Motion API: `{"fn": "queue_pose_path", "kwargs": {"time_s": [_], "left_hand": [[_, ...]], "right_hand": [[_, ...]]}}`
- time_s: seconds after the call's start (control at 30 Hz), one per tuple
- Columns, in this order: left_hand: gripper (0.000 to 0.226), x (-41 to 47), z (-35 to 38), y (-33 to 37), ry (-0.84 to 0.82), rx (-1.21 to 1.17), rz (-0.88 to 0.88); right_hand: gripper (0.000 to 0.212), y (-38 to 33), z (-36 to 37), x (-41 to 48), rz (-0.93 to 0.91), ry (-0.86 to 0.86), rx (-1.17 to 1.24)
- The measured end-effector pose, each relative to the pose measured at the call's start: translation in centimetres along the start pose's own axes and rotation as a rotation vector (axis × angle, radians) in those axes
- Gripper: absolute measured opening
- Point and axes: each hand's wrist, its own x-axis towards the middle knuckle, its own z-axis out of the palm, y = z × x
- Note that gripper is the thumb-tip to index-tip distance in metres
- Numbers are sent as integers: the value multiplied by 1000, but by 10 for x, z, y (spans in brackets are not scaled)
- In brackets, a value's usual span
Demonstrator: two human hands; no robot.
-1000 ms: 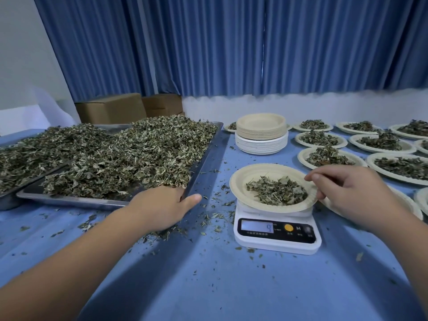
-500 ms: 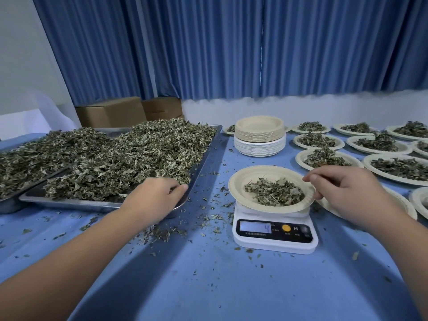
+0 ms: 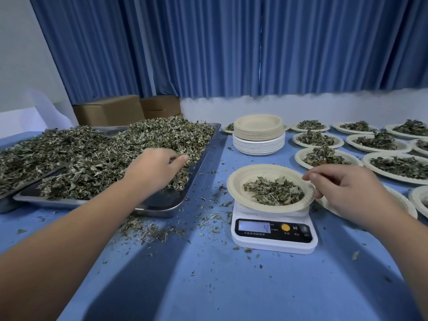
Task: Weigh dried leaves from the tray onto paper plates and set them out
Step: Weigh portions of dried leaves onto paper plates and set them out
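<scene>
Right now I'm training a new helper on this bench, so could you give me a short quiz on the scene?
1. True or false: the paper plate on the scale is empty.
2. The right hand pinches: A) that plate's rim, B) the scale, C) nothing.
3. Fill in: the scale's display reads ___.
Key: 1 false, it holds leaves; 2 A; 3 the digit 4.

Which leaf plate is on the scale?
The near plate on the white scale, its rim pinched by the right hand. The other filled plates lie on the blue table, back and right.
</scene>
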Motion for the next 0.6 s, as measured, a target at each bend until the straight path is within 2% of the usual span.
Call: {"fn": "queue_pose_path", "kwargs": {"time_s": [0.23,0.33,0.5,0.6], "left_hand": [[52,22,-12,55,163,-216,132],[53,30,-6,92,175,-315,224],[53,36,10,139,19,-403,313],[57,33,19,153,-170,-407,307]], "right_hand": [[26,2,-1,2,18,9,40],[26,3,-1,3,19,14,47],[27,6,-2,4,16,22,40],[26,7,-2,4,1,11,21]]}}
